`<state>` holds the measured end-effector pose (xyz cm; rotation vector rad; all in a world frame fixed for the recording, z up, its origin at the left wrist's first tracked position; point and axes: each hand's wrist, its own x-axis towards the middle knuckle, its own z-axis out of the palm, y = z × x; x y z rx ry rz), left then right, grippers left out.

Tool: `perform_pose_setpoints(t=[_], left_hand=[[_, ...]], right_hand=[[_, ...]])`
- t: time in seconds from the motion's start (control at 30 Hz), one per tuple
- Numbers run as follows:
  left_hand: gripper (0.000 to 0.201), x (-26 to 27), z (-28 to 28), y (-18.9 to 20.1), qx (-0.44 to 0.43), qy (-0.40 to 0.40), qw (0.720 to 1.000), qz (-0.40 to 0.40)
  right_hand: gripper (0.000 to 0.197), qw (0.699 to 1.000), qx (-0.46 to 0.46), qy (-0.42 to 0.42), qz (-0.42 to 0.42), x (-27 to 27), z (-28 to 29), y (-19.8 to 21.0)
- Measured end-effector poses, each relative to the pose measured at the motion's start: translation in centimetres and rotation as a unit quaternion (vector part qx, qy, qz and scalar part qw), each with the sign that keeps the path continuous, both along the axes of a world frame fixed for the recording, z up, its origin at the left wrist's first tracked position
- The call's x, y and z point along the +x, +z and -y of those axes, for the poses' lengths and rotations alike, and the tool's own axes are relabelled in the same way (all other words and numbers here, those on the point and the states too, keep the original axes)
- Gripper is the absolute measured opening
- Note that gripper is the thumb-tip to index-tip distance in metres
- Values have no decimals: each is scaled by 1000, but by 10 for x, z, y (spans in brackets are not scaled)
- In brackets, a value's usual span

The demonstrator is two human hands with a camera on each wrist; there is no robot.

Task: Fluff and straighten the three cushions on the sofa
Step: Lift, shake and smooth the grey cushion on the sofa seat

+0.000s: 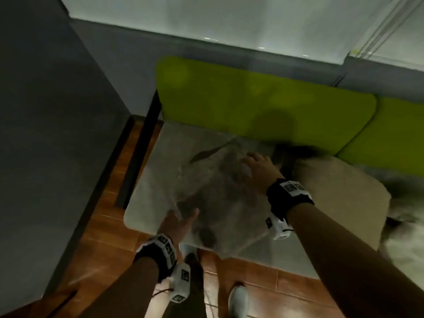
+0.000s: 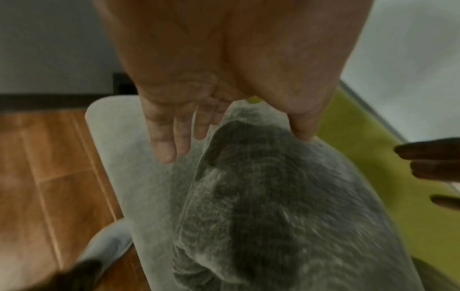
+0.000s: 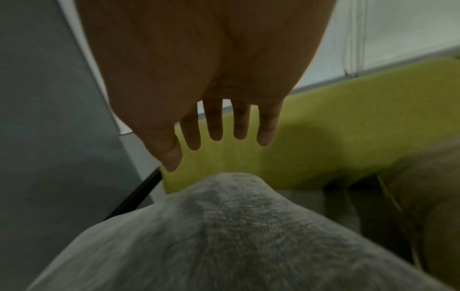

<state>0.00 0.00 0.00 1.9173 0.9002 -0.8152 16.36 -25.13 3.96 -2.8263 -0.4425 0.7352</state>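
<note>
A fuzzy grey cushion lies tilted on the pale grey sofa seat, in front of the lime green backrest. My left hand is at its near left edge with straight fingers beside the cushion and the thumb touching its top. My right hand hovers flat over the far right part of the cushion, fingers spread and holding nothing. A beige cushion lies to the right. A grey-white furry cushion shows at the right edge, blurred.
A grey wall stands on the left, with a strip of wooden floor between it and the sofa. A white window blind with cords hangs behind the backrest. My feet in light shoes stand at the sofa front.
</note>
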Motion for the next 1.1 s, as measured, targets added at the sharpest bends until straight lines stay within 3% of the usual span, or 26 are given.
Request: perform_pose_setpoints(t=[0.1,0.17,0.23,0.3,0.4,0.5,0.63,0.77,0.83,0.97,1.1], left_hand=[[106,18,-9,-30,-48,38,998,-16],[108,30,-10,-51,-104,76,992,-11],[97,47,-11,-63,-126,100,987,5],[83,61,-16,-72,-162,130,978,28],[95,77,-34,-77,-149,153,974,74],[98,104,-51,-61,-131,116,980,97],[107,137,-67,-26,-104,11,987,121],[108,139,-67,-2,-86,-67,986,130],[108,131,-65,-6,-89,-48,988,121],[110,94,-78,-42,-106,26,991,74],[112,65,-92,-54,-100,26,992,77]], right_hand=[[106,988,-10,-140,-71,26,1,-40],[130,948,31,-271,-164,23,8,-59],[139,908,61,-359,-206,15,13,-76],[140,893,63,-391,-213,7,8,-78],[131,885,89,-416,-190,2,-5,-76],[120,860,125,-463,-175,-14,-17,-65],[108,803,262,-513,-155,-60,-21,-56],[113,767,352,-516,-146,-107,-18,-59],[107,775,345,-509,-144,-119,-17,-68],[107,822,256,-465,-205,-127,-16,-83],[108,837,267,-424,-220,-138,-21,-78]])
